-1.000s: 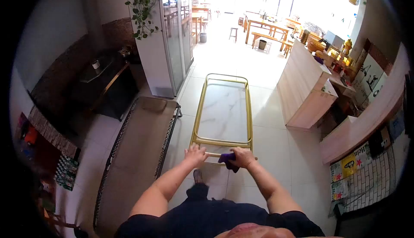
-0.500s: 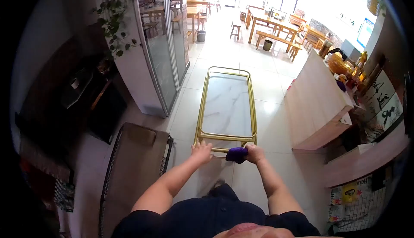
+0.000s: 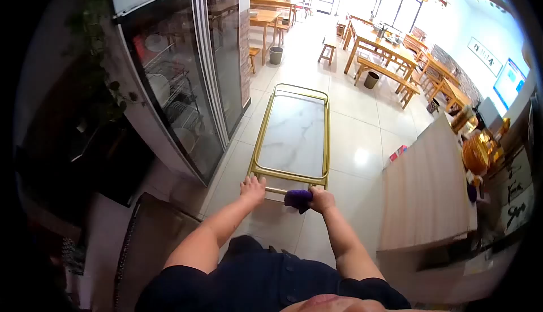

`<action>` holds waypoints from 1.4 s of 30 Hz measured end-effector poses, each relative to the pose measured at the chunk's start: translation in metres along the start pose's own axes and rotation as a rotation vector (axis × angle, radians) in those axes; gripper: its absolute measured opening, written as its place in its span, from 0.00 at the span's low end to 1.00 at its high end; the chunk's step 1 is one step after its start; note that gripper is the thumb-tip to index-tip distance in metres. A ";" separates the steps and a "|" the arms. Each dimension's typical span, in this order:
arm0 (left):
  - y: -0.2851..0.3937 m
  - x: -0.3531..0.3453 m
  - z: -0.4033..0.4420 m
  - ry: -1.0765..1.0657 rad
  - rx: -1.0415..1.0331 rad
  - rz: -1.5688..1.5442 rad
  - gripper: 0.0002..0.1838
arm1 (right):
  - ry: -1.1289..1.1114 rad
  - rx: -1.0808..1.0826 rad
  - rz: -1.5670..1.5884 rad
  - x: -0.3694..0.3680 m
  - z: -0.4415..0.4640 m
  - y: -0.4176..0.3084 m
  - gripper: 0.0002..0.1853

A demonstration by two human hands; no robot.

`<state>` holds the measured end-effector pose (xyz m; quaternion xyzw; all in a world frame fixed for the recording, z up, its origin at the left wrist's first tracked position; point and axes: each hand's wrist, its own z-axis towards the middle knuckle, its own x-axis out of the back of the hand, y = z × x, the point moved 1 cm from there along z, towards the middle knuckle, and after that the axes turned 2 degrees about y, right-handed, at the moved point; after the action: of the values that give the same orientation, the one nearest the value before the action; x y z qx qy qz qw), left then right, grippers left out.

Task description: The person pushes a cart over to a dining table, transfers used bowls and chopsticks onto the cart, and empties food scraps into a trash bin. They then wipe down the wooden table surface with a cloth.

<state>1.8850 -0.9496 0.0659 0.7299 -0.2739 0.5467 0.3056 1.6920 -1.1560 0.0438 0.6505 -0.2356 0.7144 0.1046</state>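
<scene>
A serving trolley (image 3: 291, 137) with a gold metal frame and a white marble-patterned top stands before me. My left hand (image 3: 253, 189) is on the left end of its near handle bar (image 3: 275, 190), fingers curled over it. At the right end of that bar, my right hand (image 3: 322, 199) is closed, with a bunched purple cloth (image 3: 298, 199) hanging from it against the bar. Part of the trolley's lower level shows under the near rail; the rest is hidden.
A glass-door display fridge (image 3: 175, 86) stands close on the left, a wooden counter (image 3: 427, 190) on the right. A brown folding cot (image 3: 150, 244) lies low at left. Ahead are wooden tables (image 3: 390, 46), a bench (image 3: 384, 74), a stool (image 3: 327, 51) and bins (image 3: 371, 80).
The trolley and I have moved forward along the tiled floor. The fridge, counter and dining tables now appear nearer, and the cot has dropped back. Both hands stay at the handle.
</scene>
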 end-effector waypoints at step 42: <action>-0.006 0.283 1.275 0.096 0.032 -0.012 0.25 | 0.050 0.001 0.078 0.043 1.236 0.425 0.12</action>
<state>2.7647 -1.9150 0.0631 0.7091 -0.2459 0.5837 0.3100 2.5803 -2.1157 0.0529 0.6227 -0.2577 0.7342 0.0820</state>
